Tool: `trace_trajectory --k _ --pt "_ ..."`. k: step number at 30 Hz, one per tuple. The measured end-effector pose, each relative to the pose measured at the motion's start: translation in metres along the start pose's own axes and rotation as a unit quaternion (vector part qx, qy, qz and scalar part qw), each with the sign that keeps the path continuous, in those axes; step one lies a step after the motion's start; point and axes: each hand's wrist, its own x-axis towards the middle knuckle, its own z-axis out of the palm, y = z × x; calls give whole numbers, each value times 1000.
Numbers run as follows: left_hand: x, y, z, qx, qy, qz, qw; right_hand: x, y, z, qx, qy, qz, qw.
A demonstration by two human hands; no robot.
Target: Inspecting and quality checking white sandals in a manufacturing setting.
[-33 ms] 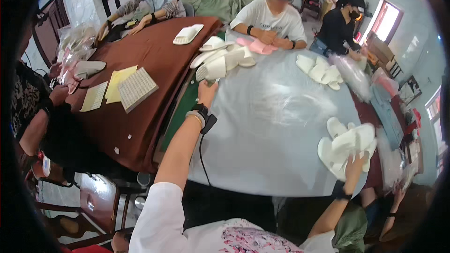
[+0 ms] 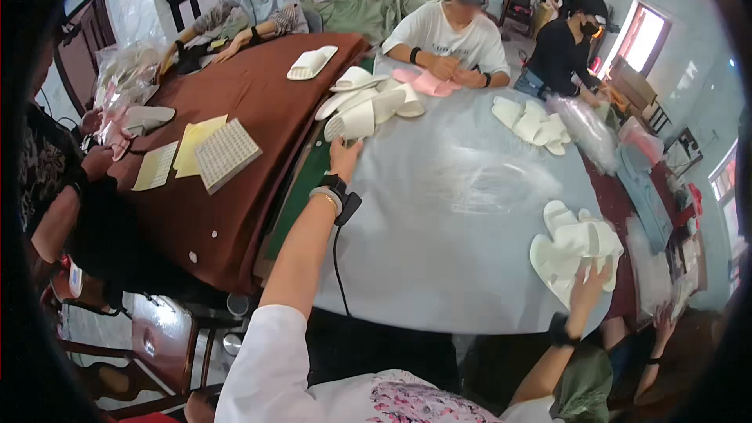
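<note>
Both my arms are stretched over the grey-covered table (image 2: pixel 407 251). On the left, my left hand (image 2: pixel 345 157) grips the near end of a white slipper (image 2: pixel 352 121), thumb and fingers at its edge. That slipper lies against a cluster of other white slippers (image 2: pixel 407 100). Far to the right, my right hand (image 2: pixel 589 286) has its fingers curled at the near edge of a pile of white slippers (image 2: pixel 560 247). Its fingertips are partly hidden against the white material, and it appears to hold one slipper there.
Pink slippers (image 2: pixel 427 81) lie before a person across the table. More white slippers (image 2: pixel 533 121) and clear plastic bags (image 2: pixel 583 133) are at the right. On the brown-covered table (image 2: pixel 274 121) lie a single slipper (image 2: pixel 312 63), yellow sheets (image 2: pixel 200 141) and a sticker stack (image 2: pixel 227 155). Other people work around.
The slipper at my left hand has tipped slightly, and my fingers show more clearly at its edge. My right hand and the top slipper there have shifted slightly left and nearer me.
</note>
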Motion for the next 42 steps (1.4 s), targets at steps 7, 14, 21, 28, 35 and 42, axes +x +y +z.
trace_trajectory --k 7,14,21,28,35,42 --pt "38 2 21 -109 -89 -85 986 -164 -50 7 360 -134 120 915" --pt "-36 99 -11 186 22 227 956 -165 -96 -10 285 -247 -50 925" --pt "-160 252 -116 -16 -90 223 970 -120 -167 -45 431 -72 -223 871" --pt "-234 276 -113 37 -369 188 910 -124 -220 -74 467 -62 -281 836" --pt "-268 220 -89 383 -76 251 886 -55 -226 -26 369 -88 -245 892" --pt "-319 135 -63 362 -102 168 911 -6 -270 47 326 -138 -445 823"
